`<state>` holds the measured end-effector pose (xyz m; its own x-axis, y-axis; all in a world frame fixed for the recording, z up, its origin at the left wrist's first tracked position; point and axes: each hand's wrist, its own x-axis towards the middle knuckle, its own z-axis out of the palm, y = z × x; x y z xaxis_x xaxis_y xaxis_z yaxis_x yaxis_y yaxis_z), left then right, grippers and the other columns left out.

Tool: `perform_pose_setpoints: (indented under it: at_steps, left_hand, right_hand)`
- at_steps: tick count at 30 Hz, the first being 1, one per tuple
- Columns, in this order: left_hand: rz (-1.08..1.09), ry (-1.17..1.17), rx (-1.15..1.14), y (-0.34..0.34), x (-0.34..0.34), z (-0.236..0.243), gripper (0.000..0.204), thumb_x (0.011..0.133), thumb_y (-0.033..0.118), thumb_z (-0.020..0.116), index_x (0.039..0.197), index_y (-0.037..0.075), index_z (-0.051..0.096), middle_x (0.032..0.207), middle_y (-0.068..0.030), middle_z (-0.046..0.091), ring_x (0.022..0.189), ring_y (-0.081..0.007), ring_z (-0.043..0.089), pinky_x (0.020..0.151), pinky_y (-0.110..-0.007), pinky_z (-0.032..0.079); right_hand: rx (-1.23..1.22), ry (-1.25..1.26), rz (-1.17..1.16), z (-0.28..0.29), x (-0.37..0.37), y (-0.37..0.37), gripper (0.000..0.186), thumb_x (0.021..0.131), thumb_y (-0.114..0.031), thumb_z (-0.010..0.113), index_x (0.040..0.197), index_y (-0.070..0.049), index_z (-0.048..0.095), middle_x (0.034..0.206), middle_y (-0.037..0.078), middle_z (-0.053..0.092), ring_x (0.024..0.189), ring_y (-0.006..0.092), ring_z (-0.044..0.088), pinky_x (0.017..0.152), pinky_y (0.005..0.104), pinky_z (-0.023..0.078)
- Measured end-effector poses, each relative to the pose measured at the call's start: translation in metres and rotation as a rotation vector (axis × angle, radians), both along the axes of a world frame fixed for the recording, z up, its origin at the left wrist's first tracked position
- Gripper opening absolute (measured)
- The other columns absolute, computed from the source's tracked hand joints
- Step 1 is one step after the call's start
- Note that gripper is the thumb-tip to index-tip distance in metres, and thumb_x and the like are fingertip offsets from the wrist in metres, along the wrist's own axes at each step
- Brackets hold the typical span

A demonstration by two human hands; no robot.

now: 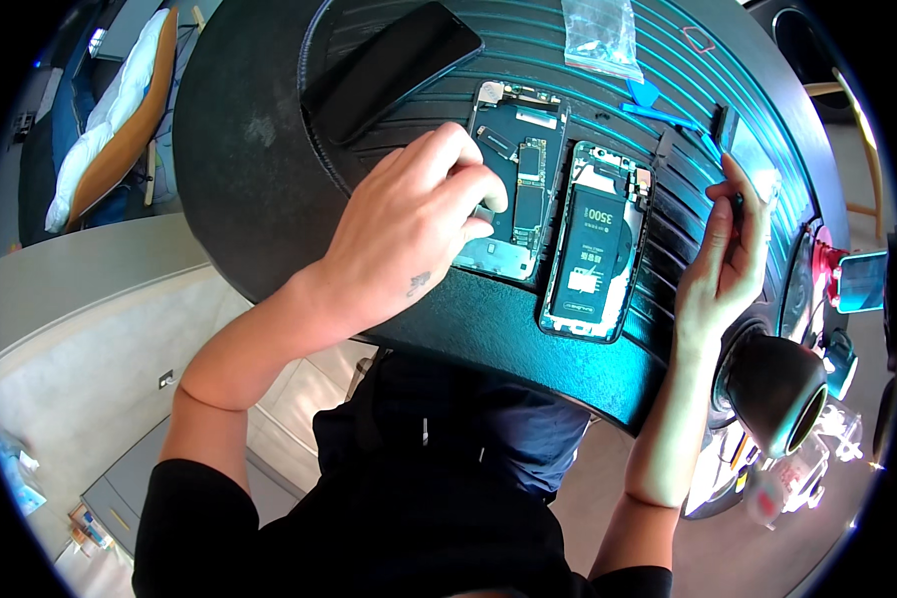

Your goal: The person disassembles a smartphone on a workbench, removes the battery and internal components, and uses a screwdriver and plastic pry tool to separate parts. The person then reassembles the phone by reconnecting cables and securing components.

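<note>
My left hand is bent over an opened phone body with a circuit board along its right side. Its fingers are curled together at the phone's left edge, and they hide whatever may be between them. Just right of this lies a second opened phone half, its black battery showing in the frame. My right hand rests on its side farther right, fingers loosely bent and a gap between thumb and fingers. Nothing shows in it. Near its fingertips is a dark flat piece with a clear, shiny sheet.
A dark glossy phone screen lies at the far left. Behind the phones are a clear zip bag and blue pry tools. A black cup-shaped object stands by my right wrist. The round black table has a ribbed surface.
</note>
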<state>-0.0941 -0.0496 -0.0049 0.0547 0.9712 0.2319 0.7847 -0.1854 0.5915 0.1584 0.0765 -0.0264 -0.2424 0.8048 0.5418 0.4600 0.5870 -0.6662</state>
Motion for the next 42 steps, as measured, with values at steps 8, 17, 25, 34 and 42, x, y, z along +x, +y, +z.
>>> perform_pose_setpoints:
  at_steps: [8, 17, 25, 34, 42]
  left_hand:
    - [-0.077, 0.117, 0.002, 0.003, 0.001, 0.005, 0.021, 0.074, -0.001, 0.073, 0.084, 0.008, 0.058, 0.079, -0.0030, 0.058, 0.082, -0.0225, 0.055, 0.076, -0.034, 0.040]
    - [-0.016, -0.365, -0.164, 0.025, 0.010, 0.019, 0.019, 0.079, 0.000, 0.078, 0.092, 0.006, 0.065, 0.079, 0.0008, 0.064, 0.069, -0.0054, 0.051, 0.061, -0.021, 0.039]
    - [-0.097, -0.591, -0.407, 0.055, 0.004, 0.018, 0.028, 0.082, -0.001, 0.074, 0.108, 0.004, 0.067, 0.083, 0.0011, 0.062, 0.074, -0.0035, 0.057, 0.064, -0.021, 0.046]
    - [-0.334, -0.434, -0.602, 0.025, 0.014, 0.013, 0.019, 0.072, -0.002, 0.080, 0.087, -0.001, 0.067, 0.069, -0.0067, 0.067, 0.052, -0.0095, 0.060, 0.051, -0.024, 0.044]
    - [-0.318, -0.466, -0.599, 0.024, 0.016, 0.009, 0.020, 0.073, -0.001, 0.081, 0.088, 0.000, 0.067, 0.071, -0.0067, 0.067, 0.056, -0.0106, 0.063, 0.053, -0.024, 0.045]
  right_hand:
    - [-0.044, 0.038, 0.038, 0.002, 0.000, -0.005, 0.025, 0.099, 0.002, 0.055, 0.121, -0.002, 0.065, 0.092, 0.005, 0.063, 0.081, 0.0110, 0.060, 0.068, 0.0229, 0.046]
    - [-0.199, 0.076, 0.077, 0.012, 0.009, -0.011, 0.011, 0.094, -0.004, 0.066, 0.104, -0.005, 0.071, 0.088, 0.001, 0.067, 0.073, 0.0069, 0.057, 0.064, 0.0203, 0.045]
    - [-0.424, -0.399, 0.437, 0.041, 0.008, -0.022, 0.066, 0.065, -0.009, 0.088, 0.126, -0.005, 0.065, 0.099, 0.009, 0.053, 0.084, 0.0251, 0.061, 0.076, 0.0367, 0.052]
    - [-0.551, -0.454, 0.411, 0.043, 0.004, -0.025, 0.094, 0.054, -0.015, 0.092, 0.139, -0.004, 0.055, 0.104, 0.011, 0.054, 0.091, 0.0298, 0.062, 0.078, 0.0396, 0.051]
    - [-0.520, -0.551, 0.429, 0.045, 0.002, -0.029, 0.102, 0.047, -0.015, 0.094, 0.140, -0.005, 0.054, 0.105, 0.009, 0.054, 0.090, 0.0290, 0.062, 0.077, 0.0396, 0.052]
